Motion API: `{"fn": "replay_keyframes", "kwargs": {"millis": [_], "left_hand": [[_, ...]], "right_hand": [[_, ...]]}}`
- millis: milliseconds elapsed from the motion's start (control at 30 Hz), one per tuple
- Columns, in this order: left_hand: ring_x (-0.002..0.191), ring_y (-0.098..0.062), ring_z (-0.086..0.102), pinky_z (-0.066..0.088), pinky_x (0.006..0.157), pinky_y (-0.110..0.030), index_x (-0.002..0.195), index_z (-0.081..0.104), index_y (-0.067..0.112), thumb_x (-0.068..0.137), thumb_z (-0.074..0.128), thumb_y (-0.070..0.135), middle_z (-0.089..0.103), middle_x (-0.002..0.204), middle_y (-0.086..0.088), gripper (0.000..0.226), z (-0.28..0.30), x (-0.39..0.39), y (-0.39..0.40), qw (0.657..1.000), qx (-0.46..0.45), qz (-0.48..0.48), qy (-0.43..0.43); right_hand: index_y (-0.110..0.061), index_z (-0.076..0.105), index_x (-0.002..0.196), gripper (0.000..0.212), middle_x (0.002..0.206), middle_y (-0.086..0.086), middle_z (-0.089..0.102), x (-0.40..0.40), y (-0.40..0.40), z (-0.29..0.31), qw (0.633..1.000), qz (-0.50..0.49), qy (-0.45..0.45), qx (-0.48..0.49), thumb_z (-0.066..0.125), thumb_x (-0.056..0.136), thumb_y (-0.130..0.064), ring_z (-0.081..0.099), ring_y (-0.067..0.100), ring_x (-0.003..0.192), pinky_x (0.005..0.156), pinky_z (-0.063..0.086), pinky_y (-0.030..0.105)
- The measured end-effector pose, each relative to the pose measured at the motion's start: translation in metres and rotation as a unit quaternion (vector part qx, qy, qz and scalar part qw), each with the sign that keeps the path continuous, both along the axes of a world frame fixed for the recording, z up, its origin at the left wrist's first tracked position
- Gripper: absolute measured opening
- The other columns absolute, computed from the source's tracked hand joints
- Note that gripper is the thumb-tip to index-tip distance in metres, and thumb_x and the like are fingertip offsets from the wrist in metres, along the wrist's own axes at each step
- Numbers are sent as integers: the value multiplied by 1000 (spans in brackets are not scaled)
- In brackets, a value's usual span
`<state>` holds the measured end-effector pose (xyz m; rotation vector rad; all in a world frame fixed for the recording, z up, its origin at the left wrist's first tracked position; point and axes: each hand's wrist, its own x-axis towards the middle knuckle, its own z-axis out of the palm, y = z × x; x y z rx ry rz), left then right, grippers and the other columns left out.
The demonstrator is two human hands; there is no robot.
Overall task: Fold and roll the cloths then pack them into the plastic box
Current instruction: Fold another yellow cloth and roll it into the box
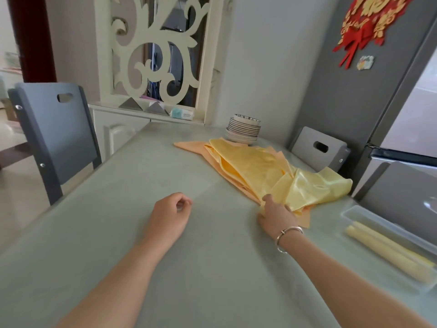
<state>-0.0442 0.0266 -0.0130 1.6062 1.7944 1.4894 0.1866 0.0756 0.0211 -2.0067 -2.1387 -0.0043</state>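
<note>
A loose pile of shiny yellow cloths (255,169) lies on the pale green table (142,209), over an orange cloth (189,146). My right hand (275,215), with a bracelet on the wrist, pinches the near corner of a yellow cloth at the pile's front end. My left hand (171,214) hovers over bare table to the left, its fingers loosely curled with nothing in them. At the right edge stands a clear plastic box (354,210) holding rolled yellow cloths (387,252).
A stack of bowls and plates (243,130) stands behind the cloths near the wall. A grey chair (56,136) is at the table's left side, another chair back (319,147) at the right. A grey fridge (390,114) stands at the far right.
</note>
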Motion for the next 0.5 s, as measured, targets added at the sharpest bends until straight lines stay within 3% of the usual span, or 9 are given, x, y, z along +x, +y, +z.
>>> {"fn": "replay_keyframes", "kwargs": {"millis": [100,167,233,300,367,433,500], "left_hand": [[84,-6,61,36,68,1,84,68,16,89,53,5,68,90,5,18,2,1,-4,1000,6,-11,-17],[88,-2,60,37,71,1,88,68,17,89,50,2,68,94,9,23,4,2,-8,999,12,-28,-16],[95,3,59,40,80,-4,92,66,22,88,46,-3,68,98,12,32,6,5,-12,998,20,-58,-2],[105,6,56,39,92,-7,100,64,28,87,41,-8,66,107,15,45,9,9,-18,994,16,-106,20],[118,6,48,28,95,1,111,61,36,84,36,-10,60,121,16,59,12,17,-24,985,3,-154,73],[127,0,42,21,98,2,122,58,39,78,34,-13,54,132,11,72,11,29,-27,968,-10,-196,156],[132,-11,40,23,107,-10,129,54,39,76,35,-9,49,139,2,74,10,44,-30,943,-14,-240,228]], "right_hand": [[-18,43,130,47,116,9,62,-2,-15,1,996,80,28,-12,39,87,-1,55,26,113,103,36,32],[-20,52,126,48,122,2,61,-6,-30,2,975,175,122,-55,38,85,2,57,17,114,93,43,22],[-21,61,113,44,116,0,66,-10,-51,5,929,248,239,-133,40,83,4,62,13,104,77,44,13],[-21,68,97,41,103,5,72,-10,-69,7,881,297,322,-177,43,75,3,65,28,98,72,45,25],[-12,70,87,36,92,8,74,-3,-83,8,854,313,376,-176,43,67,1,67,31,93,76,49,37],[-8,70,81,33,84,6,74,9,-92,8,853,303,402,-139,42,64,-1,68,29,83,75,48,37],[-8,70,77,30,79,4,73,20,-96,6,865,281,405,-91,43,64,-3,65,24,74,70,45,33]]}}
